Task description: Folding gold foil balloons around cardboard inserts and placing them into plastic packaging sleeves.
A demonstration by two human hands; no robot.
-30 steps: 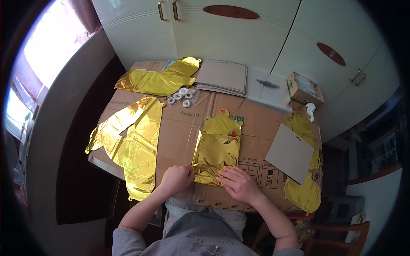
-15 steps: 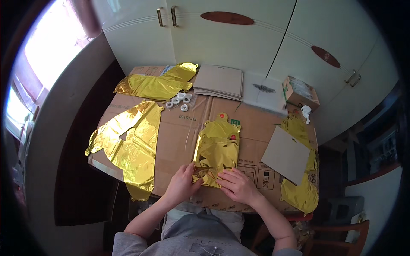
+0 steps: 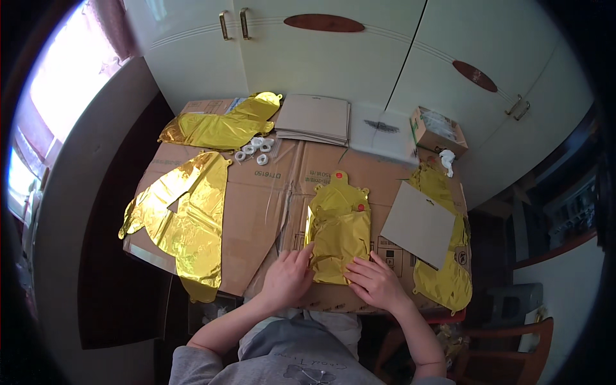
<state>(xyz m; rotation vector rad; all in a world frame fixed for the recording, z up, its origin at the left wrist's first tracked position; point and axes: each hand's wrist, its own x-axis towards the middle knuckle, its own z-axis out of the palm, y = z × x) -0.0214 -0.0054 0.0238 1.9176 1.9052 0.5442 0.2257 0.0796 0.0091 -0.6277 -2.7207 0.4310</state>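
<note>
Folded gold foil (image 3: 340, 244): lay at the near middle of the cardboard-covered worktop (image 3: 253, 205), between the two hands.
Change in foil: compared with half a second earlier, it sat further right on the cardboard and covered the green mark that had shown beside its far end; its near panel appeared flatter, the crumpling along the near edge reduced.
Change in cardboard seam (image 3: 292, 186): a diagonal edge showed toward the left hand where the surface had looked continuous.
Foil direction: long axis ran straight away from the person; the rounded tab with a red dot pointed to the far side, the squared fold faced the person.
Left hand (image 3: 289, 277): fingers partly bent, tips at the foil's left edge; whether they pinched it could not be told.
Right hand (image 3: 375, 281): open, fingers extended and resting on the near right corner.
Worktop, left: a spread gold foil sheet (image 3: 199, 231) with a triangular gap; beyond it, another gold foil piece (image 3: 212, 130) and white rolls (image 3: 262, 160).
Worktop, far side: stacked grey boards (image 3: 314, 115) and an open box (image 3: 439, 138).
Worktop, right: a single grey board (image 3: 420, 224), tilted across further gold foil (image 3: 443, 285).
Room: pale cabinets (image 3: 321, 61) behind, bright window (image 3: 64, 77) at left, wooden chair (image 3: 544, 346) at lower right.
</note>
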